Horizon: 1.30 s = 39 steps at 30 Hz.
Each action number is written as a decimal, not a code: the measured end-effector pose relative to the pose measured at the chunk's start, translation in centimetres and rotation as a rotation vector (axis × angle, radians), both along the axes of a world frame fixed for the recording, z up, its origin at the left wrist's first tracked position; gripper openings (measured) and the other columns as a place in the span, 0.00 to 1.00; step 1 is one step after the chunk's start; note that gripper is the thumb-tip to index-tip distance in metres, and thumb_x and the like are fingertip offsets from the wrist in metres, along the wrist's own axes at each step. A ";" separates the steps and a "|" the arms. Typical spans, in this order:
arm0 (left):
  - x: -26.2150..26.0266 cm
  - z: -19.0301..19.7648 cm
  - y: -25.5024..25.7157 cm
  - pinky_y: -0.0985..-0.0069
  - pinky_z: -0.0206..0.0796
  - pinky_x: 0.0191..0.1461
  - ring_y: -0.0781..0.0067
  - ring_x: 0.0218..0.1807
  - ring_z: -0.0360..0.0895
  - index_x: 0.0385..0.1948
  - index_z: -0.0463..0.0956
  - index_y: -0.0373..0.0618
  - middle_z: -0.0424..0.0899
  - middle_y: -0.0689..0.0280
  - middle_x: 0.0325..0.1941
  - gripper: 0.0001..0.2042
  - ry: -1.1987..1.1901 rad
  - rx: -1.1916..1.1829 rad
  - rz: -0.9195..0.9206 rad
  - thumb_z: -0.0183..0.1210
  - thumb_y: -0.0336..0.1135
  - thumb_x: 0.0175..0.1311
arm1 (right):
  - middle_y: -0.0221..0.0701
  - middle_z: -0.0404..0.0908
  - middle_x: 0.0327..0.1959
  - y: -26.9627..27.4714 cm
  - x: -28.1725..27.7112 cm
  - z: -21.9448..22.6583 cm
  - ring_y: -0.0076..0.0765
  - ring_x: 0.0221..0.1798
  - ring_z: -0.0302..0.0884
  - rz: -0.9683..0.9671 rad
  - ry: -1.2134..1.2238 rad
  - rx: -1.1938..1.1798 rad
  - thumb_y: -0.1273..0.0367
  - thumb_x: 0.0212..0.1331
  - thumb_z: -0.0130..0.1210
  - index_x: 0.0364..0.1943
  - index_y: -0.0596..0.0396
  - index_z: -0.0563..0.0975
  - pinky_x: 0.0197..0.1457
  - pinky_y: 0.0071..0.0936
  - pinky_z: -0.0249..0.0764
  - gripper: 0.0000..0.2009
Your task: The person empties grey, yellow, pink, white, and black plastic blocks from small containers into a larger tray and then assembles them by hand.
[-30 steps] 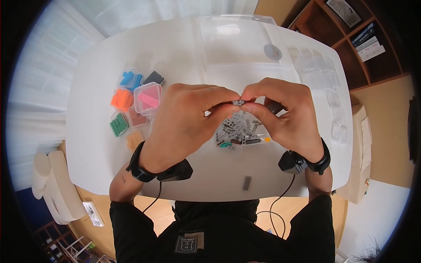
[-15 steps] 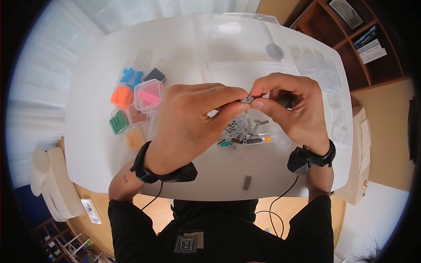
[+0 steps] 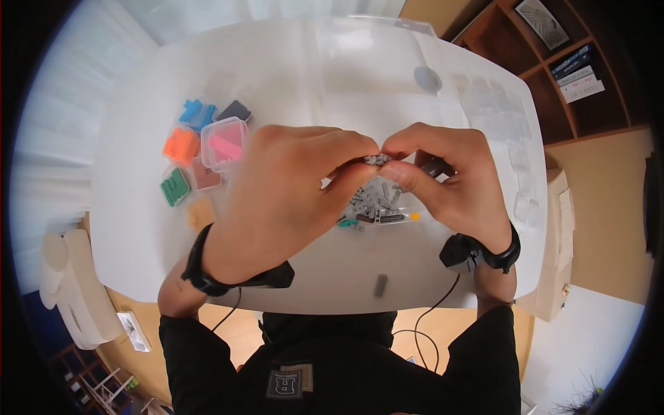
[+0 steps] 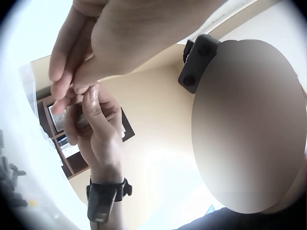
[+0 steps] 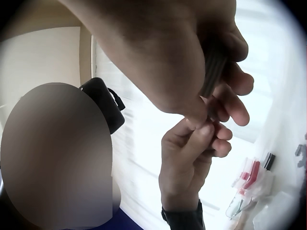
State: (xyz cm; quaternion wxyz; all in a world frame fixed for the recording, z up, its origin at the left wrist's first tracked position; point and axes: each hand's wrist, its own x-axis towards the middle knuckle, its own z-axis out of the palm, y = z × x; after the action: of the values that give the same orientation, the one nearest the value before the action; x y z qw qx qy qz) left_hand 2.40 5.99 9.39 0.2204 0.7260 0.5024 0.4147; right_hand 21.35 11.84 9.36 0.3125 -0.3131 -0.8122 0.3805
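Both hands meet above the white table. Small light-grey studded toy bricks point(image 3: 377, 160) show between the fingertips. My left hand point(image 3: 294, 183) pinches them from the left with thumb and forefinger. From the other side, my right hand point(image 3: 465, 181) pinches at the same spot, thumb below and forefinger above. A dark grey ridged bar point(image 5: 215, 69) is also tucked in the right palm, under its curled fingers. Below the hands lies a pile of loose grey bricks point(image 3: 373, 198), partly hidden by them, with a green piece point(image 3: 349, 223) at its edge.
Left on the table, clear boxes hold coloured pieces: blue point(image 3: 197, 114), orange point(image 3: 181, 145), pink point(image 3: 225, 143), green point(image 3: 175, 187). A grey ridged stack point(image 3: 380, 286) lies near the front edge. Clear empty-looking boxes point(image 3: 522, 162) line the right side. A large clear container point(image 3: 373, 62) stands behind.
Half a second ago the right fingers were more lifted and the hands farther right. Now the fingertips have come together again on the grey bricks, and the head view has shifted slightly.
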 end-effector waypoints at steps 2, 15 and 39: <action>-0.4 0.6 0.0 0.84 0.74 0.34 0.72 0.30 0.84 0.32 0.80 0.33 0.84 0.59 0.28 0.06 0.041 -0.128 -0.083 0.63 0.20 0.51 | 0.30 0.76 0.20 -0.1 -0.1 -0.4 0.32 0.18 0.68 0.103 -0.039 0.089 0.70 0.52 0.62 0.28 0.56 0.78 0.22 0.21 0.64 0.05; -0.6 0.3 0.7 0.84 0.72 0.38 0.76 0.32 0.82 0.34 0.76 0.33 0.82 0.63 0.30 0.06 -0.251 -0.372 -0.072 0.60 0.21 0.55 | 0.27 0.78 0.22 0.5 0.2 0.0 0.19 0.22 0.70 0.072 -0.051 -0.015 0.73 0.56 0.59 0.33 0.59 0.79 0.26 0.16 0.64 0.04; 0.1 -3.3 0.5 0.86 0.45 0.22 0.88 0.20 0.56 0.33 0.69 0.43 0.67 0.76 0.22 0.06 -0.557 -0.616 -0.134 0.58 0.30 0.59 | 0.37 0.81 0.41 -1.9 1.6 -2.1 0.28 0.41 0.79 0.025 0.250 -0.570 0.82 0.57 0.51 0.59 0.58 0.63 0.43 0.20 0.73 0.23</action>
State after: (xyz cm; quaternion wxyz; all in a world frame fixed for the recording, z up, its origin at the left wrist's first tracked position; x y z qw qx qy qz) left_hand 2.53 6.49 6.07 0.5811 0.5172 0.4759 0.4103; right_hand 22.94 9.92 7.22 0.3050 -0.3287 -0.6319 0.6322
